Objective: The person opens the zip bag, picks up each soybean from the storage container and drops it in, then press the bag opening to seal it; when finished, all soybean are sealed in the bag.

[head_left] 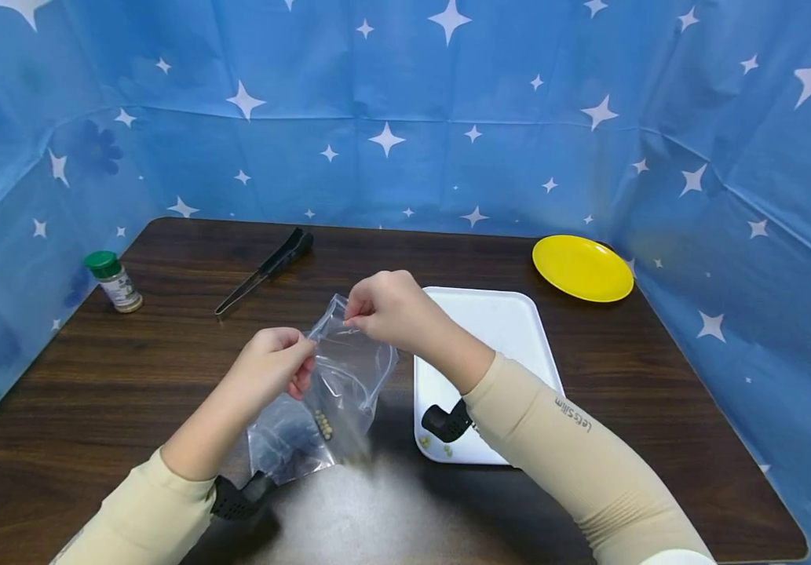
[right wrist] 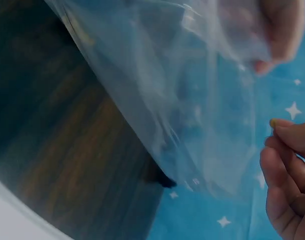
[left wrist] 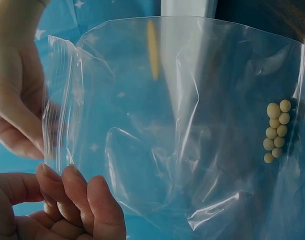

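A clear zip bag (left wrist: pixel 157 115) hangs with its zip edge up. Several round, pale yellow beans (left wrist: pixel 277 130) lie along its bottom. My left hand (head_left: pixel 279 369) pinches the bag by the edge of its mouth. On the mouth's other side is my right hand (head_left: pixel 394 310), its thumb and forefinger pressed together. A small yellowish bean (right wrist: pixel 273 122) shows between those fingertips in the right wrist view, mostly hidden. To the right stands a white tray (head_left: pixel 497 329), with a few more beans near its lower left corner.
Black-handled tongs (head_left: pixel 267 267) lie behind the bag. A green-capped seasoning jar (head_left: pixel 115 282) stands at the table's left edge. A yellow plate (head_left: pixel 582 268) sits at the back right. Blue star-patterned cloth (head_left: pixel 405 180) hangs behind the dark wooden table (head_left: pixel 631 439).
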The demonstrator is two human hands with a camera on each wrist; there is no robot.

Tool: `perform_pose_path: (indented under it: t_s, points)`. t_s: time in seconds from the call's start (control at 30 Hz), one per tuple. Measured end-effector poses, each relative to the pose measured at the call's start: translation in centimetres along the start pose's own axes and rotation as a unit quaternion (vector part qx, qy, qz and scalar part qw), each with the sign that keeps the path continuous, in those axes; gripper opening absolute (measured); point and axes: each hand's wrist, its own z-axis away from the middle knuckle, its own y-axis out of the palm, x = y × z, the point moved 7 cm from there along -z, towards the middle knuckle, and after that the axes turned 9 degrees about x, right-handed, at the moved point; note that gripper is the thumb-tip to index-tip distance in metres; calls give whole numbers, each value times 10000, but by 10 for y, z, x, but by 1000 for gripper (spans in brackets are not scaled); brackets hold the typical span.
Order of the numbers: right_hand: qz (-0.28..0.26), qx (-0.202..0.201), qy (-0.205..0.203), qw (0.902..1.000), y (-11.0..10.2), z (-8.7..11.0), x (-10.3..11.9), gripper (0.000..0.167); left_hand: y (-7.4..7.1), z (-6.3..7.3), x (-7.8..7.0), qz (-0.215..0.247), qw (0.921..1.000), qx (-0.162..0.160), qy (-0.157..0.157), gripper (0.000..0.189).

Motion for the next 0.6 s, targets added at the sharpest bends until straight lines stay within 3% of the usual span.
perform_pose_path:
  t_s: [0.17,0.3,0.47,0.6]
  points:
    - [-74,226,148,9996,18,-8,-1,6,1,-2,2,-46,10000,30,-11,25]
    - [-172,158,106,9997,19,-5,-3,7,2,-3,4,-53,10000,36,-36,26]
    - [-477,-151,143,9986,8,10,-14,3,2,-3,4,29,10000,21,-44,25]
    - [-609,-177,586,9963,3,32,-42,3,0,-3,3,20,10000,0,-29,25]
